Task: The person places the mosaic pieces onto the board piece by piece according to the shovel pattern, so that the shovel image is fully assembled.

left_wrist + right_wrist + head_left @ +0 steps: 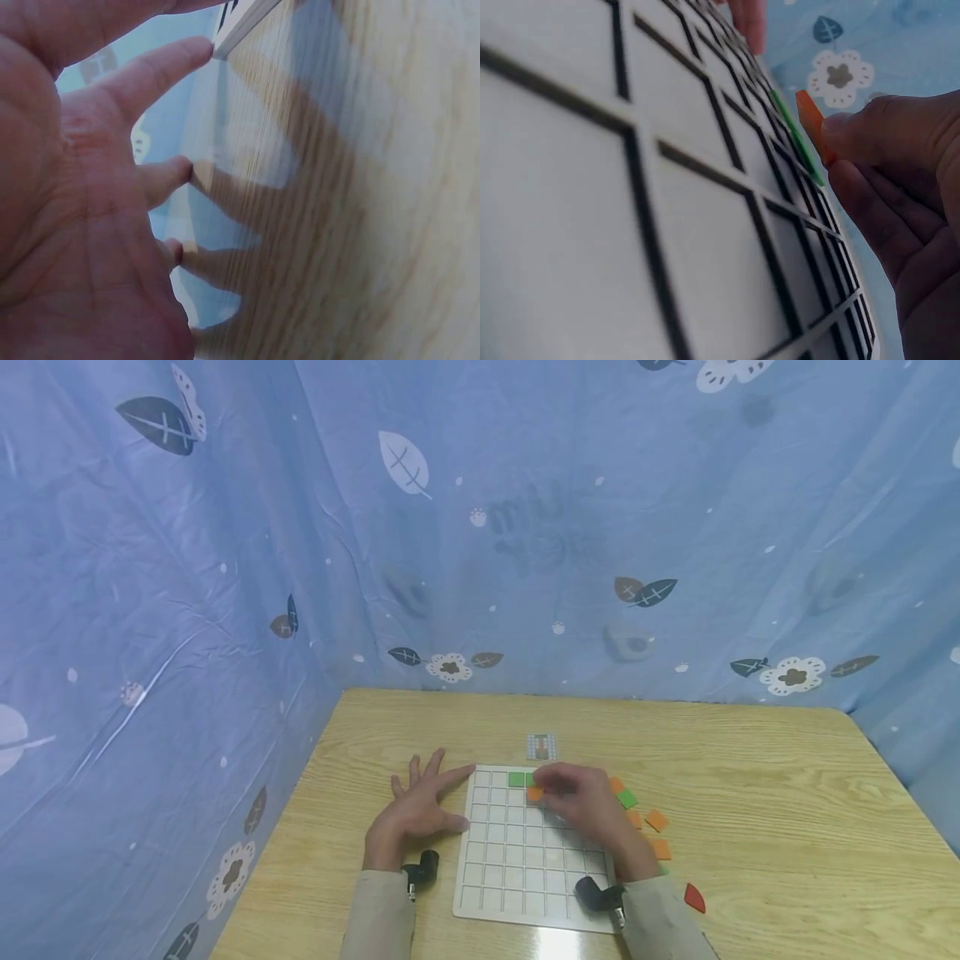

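Observation:
A white grid board [495, 877] lies on the table between the hands. My left hand [417, 810] has its fingers spread, with the index fingertip and thumb at the board's left edge. My right hand [588, 802] reaches over the board's far part and pinches an orange square tile [810, 124] between thumb and index finger. That orange tile [535, 794] is tilted just above the grid in the right wrist view. Green tiles [516, 779] lie side by side in the board's far row, the right one partly covered by the right hand.
Several loose orange tiles [657, 820] and a green tile [627, 797] lie right of the board, some behind the right arm. A red curved-edged piece [694, 897] lies nearer. Beyond the board is a small patterned card [542, 747]. Blue curtains [525, 527] border the wooden table.

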`<state>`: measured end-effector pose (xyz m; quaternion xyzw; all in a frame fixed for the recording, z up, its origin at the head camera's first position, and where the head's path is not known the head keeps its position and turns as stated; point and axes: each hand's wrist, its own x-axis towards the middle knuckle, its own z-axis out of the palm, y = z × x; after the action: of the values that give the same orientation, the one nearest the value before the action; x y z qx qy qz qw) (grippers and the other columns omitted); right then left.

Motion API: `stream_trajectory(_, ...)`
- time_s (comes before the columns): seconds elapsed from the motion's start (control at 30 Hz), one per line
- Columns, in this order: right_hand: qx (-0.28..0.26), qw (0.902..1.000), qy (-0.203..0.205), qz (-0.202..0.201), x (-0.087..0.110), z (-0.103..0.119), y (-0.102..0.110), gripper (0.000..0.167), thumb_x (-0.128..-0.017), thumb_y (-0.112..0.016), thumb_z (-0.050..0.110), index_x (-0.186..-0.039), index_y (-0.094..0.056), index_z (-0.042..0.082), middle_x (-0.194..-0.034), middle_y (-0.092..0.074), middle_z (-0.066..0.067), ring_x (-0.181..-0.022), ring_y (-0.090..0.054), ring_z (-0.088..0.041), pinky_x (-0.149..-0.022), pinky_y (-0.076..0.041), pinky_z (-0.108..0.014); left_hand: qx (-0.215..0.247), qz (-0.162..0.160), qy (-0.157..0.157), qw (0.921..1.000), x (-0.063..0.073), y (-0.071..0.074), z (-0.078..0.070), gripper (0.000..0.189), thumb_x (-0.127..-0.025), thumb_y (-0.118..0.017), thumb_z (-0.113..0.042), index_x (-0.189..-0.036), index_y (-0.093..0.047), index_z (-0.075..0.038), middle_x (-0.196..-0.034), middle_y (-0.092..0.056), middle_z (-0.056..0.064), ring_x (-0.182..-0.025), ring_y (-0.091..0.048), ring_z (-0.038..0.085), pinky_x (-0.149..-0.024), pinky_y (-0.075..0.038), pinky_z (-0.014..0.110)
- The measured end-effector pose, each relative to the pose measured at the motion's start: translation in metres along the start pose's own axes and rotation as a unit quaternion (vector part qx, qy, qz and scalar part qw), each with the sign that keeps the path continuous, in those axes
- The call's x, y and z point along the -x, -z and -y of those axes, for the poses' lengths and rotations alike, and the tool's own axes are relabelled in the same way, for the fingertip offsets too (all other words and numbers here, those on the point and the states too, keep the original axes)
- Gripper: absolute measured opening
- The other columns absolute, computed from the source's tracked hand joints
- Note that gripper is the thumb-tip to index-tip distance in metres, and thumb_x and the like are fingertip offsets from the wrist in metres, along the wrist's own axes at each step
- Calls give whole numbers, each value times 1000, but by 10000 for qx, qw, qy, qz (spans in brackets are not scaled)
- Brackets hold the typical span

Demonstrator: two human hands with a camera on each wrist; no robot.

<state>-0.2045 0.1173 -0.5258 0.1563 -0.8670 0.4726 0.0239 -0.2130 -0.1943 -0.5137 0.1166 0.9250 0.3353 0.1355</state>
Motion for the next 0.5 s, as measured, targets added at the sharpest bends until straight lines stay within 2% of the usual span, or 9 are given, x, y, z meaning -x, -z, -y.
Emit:
stream_trajectory(0.2,385,9992,39,-17,1,0,-4,31,-87,-88,3,-116,-83,15,-114,-83,5,-106,-78,-15,-97,-65,-37,-16,15,25,10000,0,1,-1,89,-82,-94,-25,-162,-56,-36,-185,-9,17,-166,14,57,-122,16,86)
stream_trajectory(0.37,422,9990,-153,12,2,0,-5,33,-88,-87,4,-118,-83,16,-118,-82,6,-110,-78,-15,-101,-64,-40,-72,23,37,10000,0,0,0,89,-83,-93,-25,-162,-55,-36,-185,-8,16,-166,16,56,-122,17,86)
stream_trajectory(0.5,528,9985,-128,21,2,1,-6,34,-88,-88,4,-119,-83,17,-119,-82,6,-112,-77,-16,-102,-63,-43,-70,23,50,10000,0,0,0,89,-83,-93,-25,-162,-55,-35,-185,-8,17,-166,15,56,-121,17,86)
